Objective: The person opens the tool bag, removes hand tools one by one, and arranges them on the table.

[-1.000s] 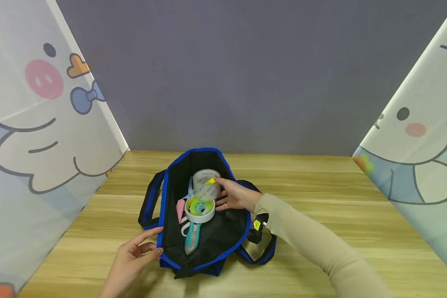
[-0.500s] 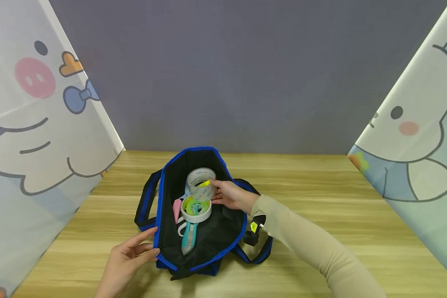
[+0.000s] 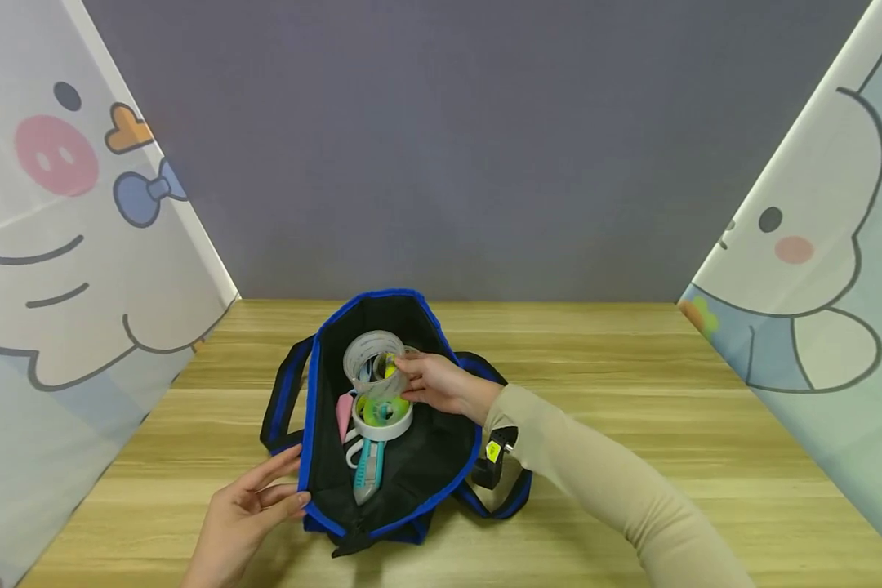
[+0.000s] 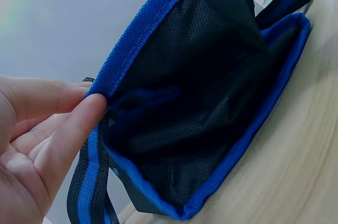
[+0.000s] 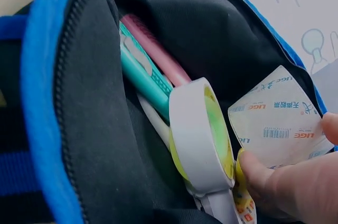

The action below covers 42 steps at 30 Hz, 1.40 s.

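A black bag with blue trim (image 3: 441, 457) lies with its mouth facing me. My left hand (image 3: 246, 510) pinches its left rim between thumb and fingers; the left wrist view shows the thumb pressed on the blue edging (image 4: 124, 57). Inside the bag, my right hand (image 3: 441, 382) grips a wide clear tape roll (image 5: 274, 118) by its right side. A yellow piece (image 5: 242, 182) with orange print shows beside the right fingers. Below lie a white tape roll with a green and yellow inside (image 5: 195, 134), a teal utility knife (image 3: 370, 469) and a pink object (image 3: 345, 415).
White loop handles (image 3: 352, 453) show beside the knife. Black and blue carry straps spread at the left (image 3: 282, 400) and right (image 3: 510, 502) of the bag. A small black device (image 3: 491, 461) sits at my right wrist. Behind the wooden table (image 3: 595, 367) stands a grey panel (image 3: 441, 163).
My right hand has shifted left within the bag, and the clear tape roll has moved left and tilted so its opening faces up more. The left hand keeps its pinch on the rim.
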Motion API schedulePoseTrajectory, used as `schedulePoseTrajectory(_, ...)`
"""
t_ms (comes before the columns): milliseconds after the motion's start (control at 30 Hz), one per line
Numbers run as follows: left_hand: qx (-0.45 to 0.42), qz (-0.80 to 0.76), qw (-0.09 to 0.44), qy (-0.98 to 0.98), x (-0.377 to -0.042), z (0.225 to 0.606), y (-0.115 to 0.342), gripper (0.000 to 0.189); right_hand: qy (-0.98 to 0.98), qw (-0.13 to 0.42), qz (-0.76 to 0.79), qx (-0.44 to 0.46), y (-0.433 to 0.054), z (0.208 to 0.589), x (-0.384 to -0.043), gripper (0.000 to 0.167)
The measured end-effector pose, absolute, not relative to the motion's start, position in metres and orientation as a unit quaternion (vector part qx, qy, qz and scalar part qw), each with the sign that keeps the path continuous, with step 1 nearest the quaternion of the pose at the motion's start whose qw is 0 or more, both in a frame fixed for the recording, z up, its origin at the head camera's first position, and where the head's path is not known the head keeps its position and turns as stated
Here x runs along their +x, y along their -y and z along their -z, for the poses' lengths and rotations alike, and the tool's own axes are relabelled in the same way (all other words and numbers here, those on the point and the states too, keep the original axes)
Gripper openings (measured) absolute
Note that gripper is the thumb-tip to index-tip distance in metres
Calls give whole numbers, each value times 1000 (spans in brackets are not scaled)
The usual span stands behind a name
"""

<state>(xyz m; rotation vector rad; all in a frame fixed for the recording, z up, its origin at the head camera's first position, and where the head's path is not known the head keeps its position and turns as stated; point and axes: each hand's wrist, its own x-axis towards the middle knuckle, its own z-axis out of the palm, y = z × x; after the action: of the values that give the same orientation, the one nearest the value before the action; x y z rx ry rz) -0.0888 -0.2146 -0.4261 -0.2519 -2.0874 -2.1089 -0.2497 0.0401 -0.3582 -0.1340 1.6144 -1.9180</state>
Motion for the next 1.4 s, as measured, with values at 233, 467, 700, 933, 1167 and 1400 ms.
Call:
schedulePoseTrajectory(233,-87,710,77,694,-89,428,217,56,-605,311,728,-84,-42,355,-245,61)
schedulePoseTrajectory(467,-85,707,75,699,-88,429,220,58,-601,301,734,-97,-49,348,-241,58)
schedulePoseTrajectory(700,-87,710,71,696,-87,430,220,57,-596,307,732,-117,-63,342,-234,57)
schedulePoseTrajectory(933,-90,718,62,688,-86,431,220,58,-578,314,737,-158,-78,334,-225,35)
schedulePoseTrajectory(1167,-104,714,47,691,-89,425,221,55,-578,304,736,-178,-95,328,-223,11)
schedulePoseTrajectory(1400,-99,704,44,702,-90,424,223,54,-584,286,738,-181,-117,322,-225,13)
